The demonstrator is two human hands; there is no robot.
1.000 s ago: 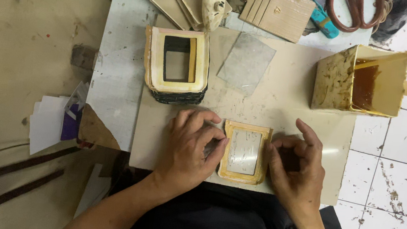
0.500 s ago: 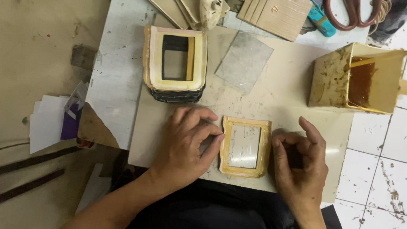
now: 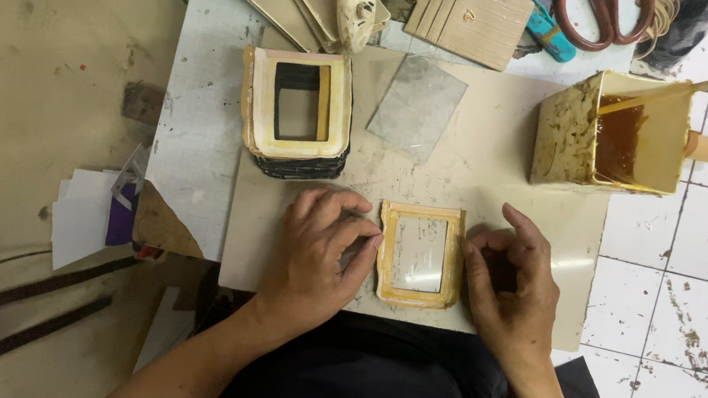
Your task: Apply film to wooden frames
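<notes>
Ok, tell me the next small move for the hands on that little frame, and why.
Probably press the left hand and right hand inward and down on the small frame, seating its glass pane. Both hands flank it, fingertips at its side edges, and glue-like yellow residue shows around its border. It lies flat on the board, so light even pressure seems apt.

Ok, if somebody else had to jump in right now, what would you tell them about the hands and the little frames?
Left hand: flat on the board, fingertips against the left edge of the small yellow frame, holding nothing.
Right hand: fingers curled, touching the frame's right edge.
The frame lies flat on the board with a clear pane already in its opening.
Stack of frames sits further up the board; a loose glass pane lies beside it.
Box of brown glue with a stick in it stands at the right.
The stacked frames show no pane.
</notes>
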